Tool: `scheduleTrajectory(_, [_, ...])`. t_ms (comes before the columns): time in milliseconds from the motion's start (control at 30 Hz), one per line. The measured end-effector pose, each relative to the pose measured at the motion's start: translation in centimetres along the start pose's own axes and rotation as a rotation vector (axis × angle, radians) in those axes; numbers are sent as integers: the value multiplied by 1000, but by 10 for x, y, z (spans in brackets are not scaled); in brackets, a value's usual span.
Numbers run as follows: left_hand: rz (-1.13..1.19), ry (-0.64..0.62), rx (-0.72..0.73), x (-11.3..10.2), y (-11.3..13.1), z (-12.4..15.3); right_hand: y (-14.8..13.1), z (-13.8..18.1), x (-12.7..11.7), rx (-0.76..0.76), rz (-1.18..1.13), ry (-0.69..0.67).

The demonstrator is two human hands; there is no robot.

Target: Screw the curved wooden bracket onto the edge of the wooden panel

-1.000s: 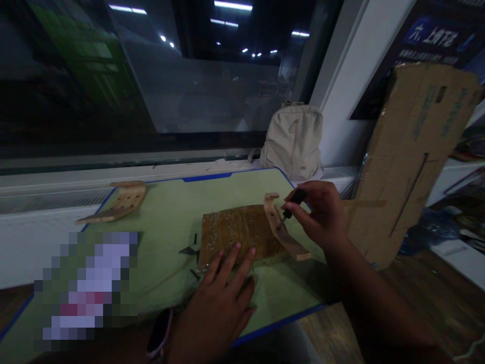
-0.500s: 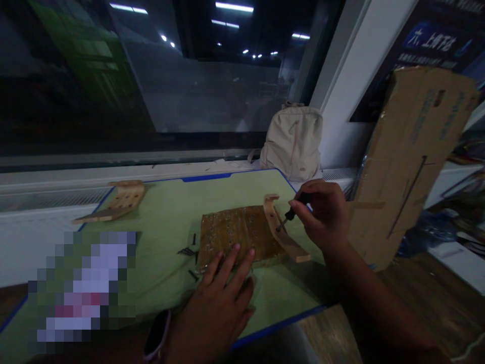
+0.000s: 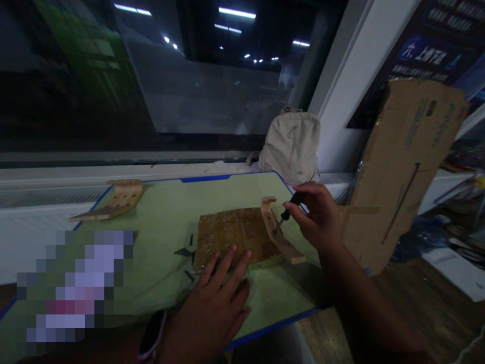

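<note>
My right hand (image 3: 316, 215) grips the black handle of a screwdriver (image 3: 285, 214). Its tip meets a screw set in a curved wooden piece (image 3: 273, 233), which has a hooked far end. That piece lies along the right edge of a flat brown block (image 3: 237, 233), wrapped in what looks like clear tape and dotted with small holes. My left hand (image 3: 217, 298) rests on the block's near edge, fingers spread. Several dark screws (image 3: 184, 252) are scattered just left of the block.
A second curved wooden piece (image 3: 123, 197) with holes sits at the table's far left corner. The pale green table (image 3: 162, 207) has a blue edge. Behind it stands a beige backpack (image 3: 291, 144); at right leans a large cardboard sheet (image 3: 405, 167). A blurred-out patch covers the left.
The view has shifted slightly. My right hand still holds the screwdriver on the screw, with its fingers turned a little on the handle. My left hand stays on the block.
</note>
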State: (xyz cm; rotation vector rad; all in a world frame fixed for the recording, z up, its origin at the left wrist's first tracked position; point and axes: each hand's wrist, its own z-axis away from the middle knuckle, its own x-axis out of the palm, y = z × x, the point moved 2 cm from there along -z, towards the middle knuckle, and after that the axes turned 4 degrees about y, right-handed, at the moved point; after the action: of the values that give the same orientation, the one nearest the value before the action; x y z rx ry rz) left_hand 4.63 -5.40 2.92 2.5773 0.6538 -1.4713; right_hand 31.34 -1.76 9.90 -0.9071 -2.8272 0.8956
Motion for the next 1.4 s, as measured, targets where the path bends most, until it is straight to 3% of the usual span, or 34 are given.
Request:
scheduleTrajectory(133, [17,6,-6,1,1,0,-7,2,-1,-175,-20,-114])
scheduleTrajectory(267, [16,-5,-1,4,0,2,-14,3,8,-64,-151,-211])
scheduleTrajectory(400, [13,-14,-6,5,0,3,-5,3,9,44,-133,-80])
scheduleTrajectory(500, [16,1,-1,3,0,2,-1,1,3,-7,-6,4])
scheduleTrajectory(633, [18,-24,-5,2,0,1,-11,-1,3,-125,-55,-172])
scheduleTrajectory(733, [25,-37,-10,1,0,0,-17,-2,7,-95,-91,-258])
scheduleTrajectory(900, [23,-10,-9,1,0,1,-5,0,4,55,-128,-120])
scheduleTrajectory(1000, [3,-5,2,2,0,1,-3,0,-1,-70,47,-57])
scheduleTrajectory(1100, [-14,-8,1,4,0,2,-9,1,1,-204,86,-219])
scheduleTrajectory(1200, [-3,-21,-5,4,0,3,-13,3,6,-147,-8,-339])
scheduleTrajectory(1300, [18,-28,-9,2,0,2,-10,4,6,-37,-77,-296])
scheduleTrajectory(1400, [30,-36,-9,0,0,1,-5,3,2,-61,-3,-152])
